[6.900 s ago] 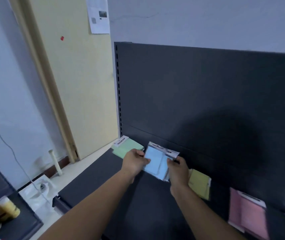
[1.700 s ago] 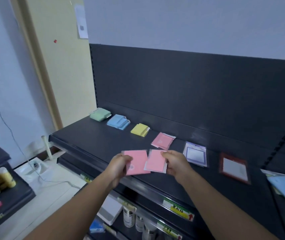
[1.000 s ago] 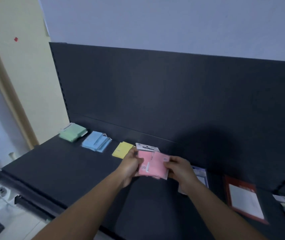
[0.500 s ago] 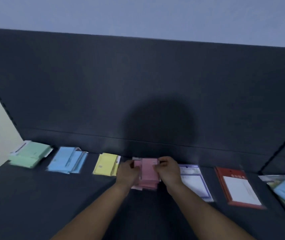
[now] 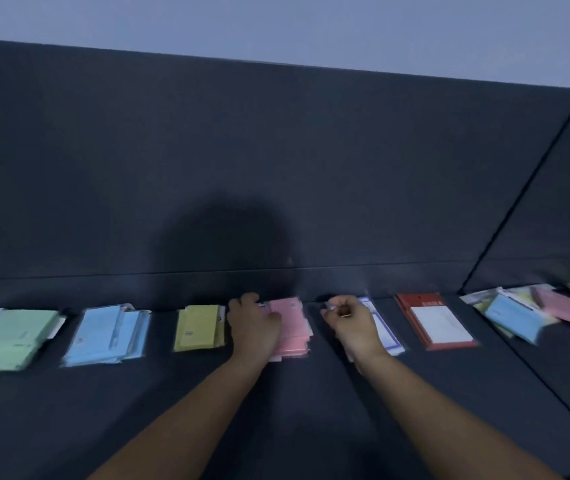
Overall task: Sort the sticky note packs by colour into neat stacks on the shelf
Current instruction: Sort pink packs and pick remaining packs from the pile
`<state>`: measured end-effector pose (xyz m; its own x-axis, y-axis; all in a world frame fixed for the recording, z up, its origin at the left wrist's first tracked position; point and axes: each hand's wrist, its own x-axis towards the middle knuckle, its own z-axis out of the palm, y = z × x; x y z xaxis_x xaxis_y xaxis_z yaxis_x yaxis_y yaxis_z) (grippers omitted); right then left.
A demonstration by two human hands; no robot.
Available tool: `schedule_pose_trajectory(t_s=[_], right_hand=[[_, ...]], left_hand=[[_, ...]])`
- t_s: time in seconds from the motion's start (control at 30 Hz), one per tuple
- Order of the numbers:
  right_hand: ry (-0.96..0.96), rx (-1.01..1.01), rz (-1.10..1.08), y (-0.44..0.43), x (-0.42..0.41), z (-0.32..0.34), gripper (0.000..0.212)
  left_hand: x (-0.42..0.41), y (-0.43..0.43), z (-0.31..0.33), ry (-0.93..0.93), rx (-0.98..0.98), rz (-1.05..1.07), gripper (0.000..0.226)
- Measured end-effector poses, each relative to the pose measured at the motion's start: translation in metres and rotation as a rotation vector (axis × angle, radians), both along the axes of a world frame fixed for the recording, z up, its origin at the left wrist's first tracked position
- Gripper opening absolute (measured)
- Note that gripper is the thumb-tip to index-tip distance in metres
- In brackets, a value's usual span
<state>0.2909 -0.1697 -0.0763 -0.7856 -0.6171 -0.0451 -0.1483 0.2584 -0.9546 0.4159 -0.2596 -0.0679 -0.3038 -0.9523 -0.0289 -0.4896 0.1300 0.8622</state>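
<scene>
Since half a second ago, both hands have let the pink packs down onto the pink stack [image 5: 292, 329], and the right hand [image 5: 352, 329] has drawn off to 3 o'clock of it. Left hand [image 5: 255, 327] lies flat on the stack's left edge, fingers spread and pressing, not pinching. Right hand fingers are curled closed; whether they hold anything cannot be told. On the shelf [image 5: 276, 427], the row from 9 o'clock reads green stack [image 5: 6, 339], blue stack [image 5: 108, 336], yellow stack [image 5: 198, 327], pink. Judgement: the pink placement is done bar squaring. A mixed pile [image 5: 536, 313] at 3 o'clock remains unsorted, so the task is partway complete.
</scene>
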Motion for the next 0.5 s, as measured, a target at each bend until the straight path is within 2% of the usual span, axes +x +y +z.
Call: schedule_pose_trajectory(t_s=[0.27,0.5], right_hand=[[0.259,0.135,-0.095,0.093,-0.042,0.034,0.01],[0.4,0.289,-0.271,0.221,-0.1,0.051,0.014]], left_hand=[[-0.059,0.058,0.017,0.033,-0.167,-0.375,0.025],[-0.141,0.148,0.02,-0.031,-0.057,-0.759,0.017]])
